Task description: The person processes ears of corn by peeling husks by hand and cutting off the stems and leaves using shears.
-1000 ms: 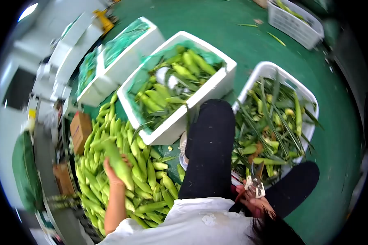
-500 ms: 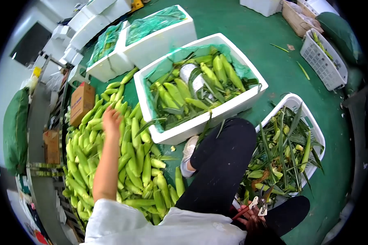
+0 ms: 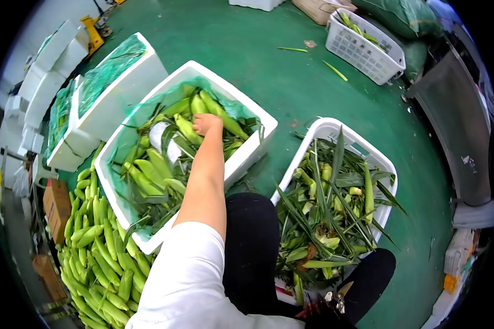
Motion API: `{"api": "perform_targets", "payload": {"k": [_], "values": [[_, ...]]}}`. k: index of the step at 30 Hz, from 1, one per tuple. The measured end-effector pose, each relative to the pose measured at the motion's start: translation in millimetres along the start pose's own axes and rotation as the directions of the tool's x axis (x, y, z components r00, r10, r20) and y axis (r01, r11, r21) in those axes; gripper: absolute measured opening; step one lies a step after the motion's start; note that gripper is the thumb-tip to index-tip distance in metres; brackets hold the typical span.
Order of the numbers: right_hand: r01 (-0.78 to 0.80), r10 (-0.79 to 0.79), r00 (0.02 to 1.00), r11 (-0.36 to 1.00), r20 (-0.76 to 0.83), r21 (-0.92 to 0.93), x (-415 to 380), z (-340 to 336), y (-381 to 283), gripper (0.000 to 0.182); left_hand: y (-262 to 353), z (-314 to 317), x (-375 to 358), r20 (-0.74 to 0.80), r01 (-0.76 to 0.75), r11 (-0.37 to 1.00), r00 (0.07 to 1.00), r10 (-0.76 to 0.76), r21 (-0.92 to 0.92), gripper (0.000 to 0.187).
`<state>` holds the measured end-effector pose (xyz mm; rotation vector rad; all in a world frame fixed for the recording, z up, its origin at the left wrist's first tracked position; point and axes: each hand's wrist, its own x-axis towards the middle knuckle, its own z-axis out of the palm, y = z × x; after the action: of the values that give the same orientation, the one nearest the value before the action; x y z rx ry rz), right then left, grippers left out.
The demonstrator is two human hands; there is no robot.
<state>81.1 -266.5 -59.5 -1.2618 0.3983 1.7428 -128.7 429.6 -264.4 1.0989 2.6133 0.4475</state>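
Observation:
My left hand (image 3: 207, 124) reaches into the white foam box (image 3: 118, 205), its fingers curled at a green corn ear (image 3: 187, 129); its grip is partly hidden. Green film lines this box, which holds several corn ears, leaves and a whitish wrapped roll (image 3: 160, 136). Low in the view, my right hand (image 3: 313, 310) is dark and blurred around the red-handled pruning shears (image 3: 335, 300), beside the white basket (image 3: 387, 164) of husks and leaves. A large pile of corn ears (image 3: 101, 263) lies at the lower left.
Two film-covered foam boxes (image 3: 107, 118) stand at the upper left. A cardboard box (image 3: 57, 208) is beside the corn pile. Another white basket (image 3: 362, 52) stands at the upper right, near green sacks (image 3: 403, 16). Loose stalks (image 3: 335, 71) lie on the green floor.
My left hand has moved from over the corn pile into the foam box. The view has swung to the right, and my right hand still has the shears low in view.

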Motion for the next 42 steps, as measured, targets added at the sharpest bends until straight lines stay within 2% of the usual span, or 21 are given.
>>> {"api": "perform_targets", "payload": {"k": [3, 5, 6, 9, 11, 13, 15, 18, 21, 22, 24, 25, 26, 27, 28, 31, 33, 35, 37, 40, 42], "values": [[0.026, -0.026, 1.000, 1.000, -0.013, 0.010, -5, 4, -2, 0.055, -11, -6, 27, 0.164, -0.101, 0.988, 0.983, 0.080, 0.120, 0.093], [0.060, -0.060, 0.998, 0.998, 0.005, 0.019, -5, 7, -1, 0.055, -12, -33, 46, 0.508, -0.324, 0.936, 0.834, 0.216, 0.135, 0.088], [0.077, -0.077, 0.997, 0.997, 0.018, 0.020, -6, 8, -1, 0.056, -13, -42, 42, 0.502, -0.253, 0.966, 0.843, 0.193, 0.054, 0.081], [0.158, -0.158, 0.984, 0.987, 0.077, 0.001, -5, 7, -4, 0.056, -45, -3, 55, 0.319, -0.164, 0.896, 0.895, 0.312, -0.414, 0.080], [0.235, -0.231, 0.964, 0.972, 0.132, -0.017, -6, 8, -4, 0.057, -58, -55, 9, 0.105, -0.328, 0.760, 0.883, 0.458, -0.561, 0.079], [0.287, -0.298, 0.949, 0.952, 0.107, 0.111, -19, 45, -20, 0.066, -72, -76, -6, -0.064, -0.402, 0.555, 0.846, 0.529, -0.728, 0.076], [0.349, -0.353, 0.916, 0.935, 0.191, 0.059, -14, 37, -27, 0.070, -71, -129, -37, -0.265, -0.455, 0.218, 0.776, 0.572, -0.863, 0.070], [0.498, -0.481, 0.856, 0.866, 0.190, -0.054, -14, 55, -43, 0.068, -62, -231, -83, -0.255, -0.294, -0.064, 0.677, 0.691, -0.954, 0.055], [0.614, -0.558, 0.785, 0.757, 0.269, -0.221, -6, 69, -66, 0.068, -49, -310, -148, -0.121, 0.133, -0.219, 0.517, 0.848, -0.967, 0.055], [0.667, -0.595, 0.740, 0.707, 0.312, -0.235, -2, 72, -75, 0.069, -56, -315, -160, 0.076, 0.309, -0.134, 0.582, 0.809, -0.941, 0.061], [0.753, -0.665, 0.658, 0.574, 0.353, -0.323, -3, 82, -95, 0.072, -49, -349, -234, 0.212, 0.491, 0.058, 0.265, 0.941, -0.869, 0.073], [0.775, -0.696, 0.623, 0.489, 0.356, -0.400, -6, 85, -108, 0.073, -53, -346, -262, 0.351, 0.677, 0.126, 0.206, 0.913, -0.725, 0.072], [0.800, -0.751, 0.551, 0.351, 0.364, -0.487, -10, 89, -119, 0.075, -63, -339, -287, 0.347, 0.641, 0.198, 0.114, 0.931, -0.742, 0.061], [0.794, -0.797, 0.474, 0.204, 0.374, -0.572, -14, 94, -130, 0.076, -70, -309, -293, 0.585, 0.693, 0.339, 0.147, 0.797, -0.636, 0.050], [0.754, -0.807, 0.440, 0.095, 0.393, -0.650, -20, 97, -142, 0.078, -76, -315, -321, 0.728, 0.608, 0.534, 0.109, 0.677, -0.588, 0.038], [0.625, -0.816, 0.392, -0.102, 0.425, -0.774, -26, 83, -170, 0.079, -120, -274, -370, 0.726, 0.545, 0.605, 0.011, 0.688, -0.581, 0.050], [0.537, -0.790, 0.462, -0.113, 0.404, -0.836, -32, 67, -181, 0.082, -133, -278, -401, 0.723, 0.366, 0.663, 0.040, 0.690, -0.653, 0.064], [0.479, -0.737, 0.541, -0.127, 0.406, -0.869, -33, 52, -188, 0.083, -142, -283, -412, 0.751, 0.260, 0.739, -0.071, 0.656, -0.621, 0.073], [0.514, -0.704, 0.529, -0.178, 0.474, -0.839, -31, 38, -189, 0.084, -150, -282, -416, 0.704, 0.000, 0.707, -0.094, 0.704, -0.707, 0.080], [0.539, -0.635, 0.465, -0.350, 0.616, -0.767, -32, 28, -189, 0.081, -152, -290, -420, 0.660, -0.163, 0.641, -0.254, 0.707, -0.750, 0.077], [0.570, -0.586, 0.434, -0.409, 0.684, -0.712, -33, 20, -188, 0.080, -152, -302, -411, 0.766, -0.056, 0.813, -0.377, 0.521, -0.580, 0.077]]}}
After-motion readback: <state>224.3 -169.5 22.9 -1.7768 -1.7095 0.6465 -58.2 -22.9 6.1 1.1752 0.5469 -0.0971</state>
